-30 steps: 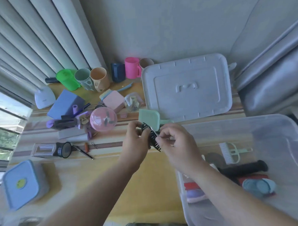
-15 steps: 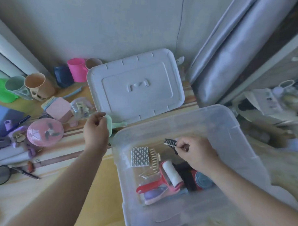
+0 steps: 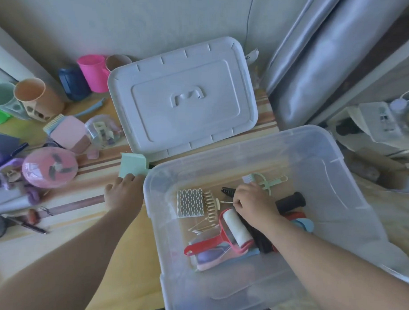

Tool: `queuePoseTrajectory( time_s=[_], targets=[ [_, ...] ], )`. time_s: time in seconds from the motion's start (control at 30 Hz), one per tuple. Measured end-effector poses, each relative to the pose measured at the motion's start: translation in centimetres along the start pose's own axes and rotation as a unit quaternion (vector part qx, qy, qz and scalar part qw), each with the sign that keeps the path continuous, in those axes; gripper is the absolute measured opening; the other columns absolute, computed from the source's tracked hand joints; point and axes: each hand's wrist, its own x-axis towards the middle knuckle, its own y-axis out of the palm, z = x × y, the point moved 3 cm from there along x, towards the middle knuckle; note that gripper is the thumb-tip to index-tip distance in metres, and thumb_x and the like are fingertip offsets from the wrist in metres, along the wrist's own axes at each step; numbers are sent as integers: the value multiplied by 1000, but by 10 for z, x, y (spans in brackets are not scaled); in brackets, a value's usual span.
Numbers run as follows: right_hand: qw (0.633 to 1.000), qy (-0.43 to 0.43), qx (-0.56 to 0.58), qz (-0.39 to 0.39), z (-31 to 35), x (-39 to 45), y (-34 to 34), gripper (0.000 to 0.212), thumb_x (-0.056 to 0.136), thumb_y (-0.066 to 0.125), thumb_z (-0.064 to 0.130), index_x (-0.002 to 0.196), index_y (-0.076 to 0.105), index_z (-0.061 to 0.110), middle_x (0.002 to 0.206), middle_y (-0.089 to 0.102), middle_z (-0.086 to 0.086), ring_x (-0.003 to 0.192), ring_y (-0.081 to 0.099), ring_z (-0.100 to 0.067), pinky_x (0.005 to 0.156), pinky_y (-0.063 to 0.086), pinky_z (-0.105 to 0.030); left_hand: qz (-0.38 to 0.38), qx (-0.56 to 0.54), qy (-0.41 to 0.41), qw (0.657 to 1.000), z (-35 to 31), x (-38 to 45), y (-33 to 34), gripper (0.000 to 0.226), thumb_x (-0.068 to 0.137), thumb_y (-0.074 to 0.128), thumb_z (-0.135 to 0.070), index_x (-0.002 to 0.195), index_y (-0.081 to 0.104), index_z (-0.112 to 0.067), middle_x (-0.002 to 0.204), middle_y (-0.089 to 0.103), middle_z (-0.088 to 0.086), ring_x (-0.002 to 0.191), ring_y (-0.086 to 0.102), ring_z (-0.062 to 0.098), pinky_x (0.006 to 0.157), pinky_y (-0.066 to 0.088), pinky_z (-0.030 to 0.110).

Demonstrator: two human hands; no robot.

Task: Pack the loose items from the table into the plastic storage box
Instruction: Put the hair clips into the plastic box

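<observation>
The clear plastic storage box [image 3: 151, 180] stands at the lower right, its white lid [image 3: 183, 97] lying flat behind it. My right hand [image 3: 254, 201] is low inside the box, shut on a black toothed comb [image 3: 228, 191] that pokes out to the left. Around it lie a white lattice piece [image 3: 190, 203], a beige comb [image 3: 211, 205], a red lint roller [image 3: 236, 230], a black handle [image 3: 291, 201] and a mint brush [image 3: 264, 180]. My left hand [image 3: 123, 194] is outside the box's left wall, fingers closed on the near edge of a mint green scoop [image 3: 132, 165].
Loose items crowd the table's left: a pink round fan [image 3: 49, 167], a pink box [image 3: 69, 134], a clear tub of clips [image 3: 100, 133], several cups [image 3: 94, 73] along the wall, a pen [image 3: 27, 224]. Silver fabric [image 3: 323, 58] hangs at the right.
My right hand carried the black comb from above the table into the box and lowered it near the bottom. My left hand took hold of the mint scoop and slid to its near edge.
</observation>
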Motion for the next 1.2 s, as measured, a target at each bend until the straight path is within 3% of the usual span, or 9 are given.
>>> queuePoseTrajectory(
  time_s=[0.13, 0.23, 0.4, 0.57, 0.73, 0.9, 1.03, 1.1, 1.2],
  targets=[
    [994, 59, 88, 8, -11, -2, 3, 13, 90, 81, 26, 82, 75, 18, 98, 60, 9, 96, 50, -14, 75, 34, -28, -94, -110, -17, 989, 18, -11, -3, 9, 95, 59, -25, 96, 61, -16, 93, 60, 7, 92, 57, 37, 76, 44, 45],
    [979, 111, 167, -18, -13, -5, -12, 22, 84, 87, 30, 73, 69, 21, 91, 58, 11, 83, 55, -10, 68, 36, -25, -210, -242, -12, 947, 26, -27, -47, 26, 97, 64, -23, 81, 48, -12, 80, 52, 9, 78, 48, 35, 67, 40, 44],
    [947, 104, 301, -36, 8, -14, -71, 13, 89, 81, 38, 83, 72, 29, 78, 69, 12, 73, 63, -4, 65, 48, -23, -363, -281, 187, 868, 0, -89, -163, 28, 95, 68, -25, 78, 51, -12, 77, 51, 6, 75, 44, 27, 67, 35, 37],
    [857, 66, 510, 26, 36, -30, -118, 44, 92, 68, 62, 100, 77, 19, 90, 76, 5, 79, 67, -11, 77, 52, -30, -184, -191, 376, 888, -85, -131, -147, 17, 84, 70, -32, 76, 56, -26, 69, 55, -6, 65, 59, 23, 54, 35, 27],
    [978, -4, 146, 149, 49, -58, -113, 32, 83, 82, 46, 112, 75, 36, 101, 71, 21, 94, 65, -1, 81, 52, -22, 6, -10, 341, 940, -146, -141, -83, 18, 96, 50, -32, 102, 63, -21, 98, 65, -1, 92, 66, 28, 64, 37, 30],
    [995, -52, -8, 87, 57, -60, -76, 23, 93, 69, 26, 116, 66, 29, 111, 64, 7, 107, 55, -20, 75, 46, -35, 64, -13, 358, 931, -156, -153, -77, 21, 100, 51, -33, 112, 65, -23, 109, 66, 1, 103, 67, 29, 71, 48, 33],
    [996, -37, -19, 80, 52, -49, -51, 15, 95, 60, 14, 106, 64, 24, 102, 60, 5, 94, 59, -22, 76, 55, -39, -80, -299, 468, 828, -121, -165, -127, 31, 99, 63, -49, 117, 71, -25, 115, 67, -3, 105, 62, 16, 90, 48, 27],
    [996, -42, -17, 76, 53, -41, -40, 21, 94, 62, 14, 112, 66, 23, 108, 62, 5, 100, 59, -22, 79, 53, -38, -229, -391, 370, 811, -82, -151, -147, 23, 101, 62, -36, 112, 72, -18, 112, 66, 0, 105, 62, 17, 93, 48, 27],
    [996, -54, -13, 64, 60, -30, -25, 17, 93, 68, 17, 109, 66, 22, 109, 62, 6, 103, 59, -20, 77, 48, -35, -290, -409, 137, 854, -15, -101, -127, 20, 96, 61, -18, 116, 67, -18, 114, 60, 0, 103, 59, 26, 87, 51, 40]
  ],
)
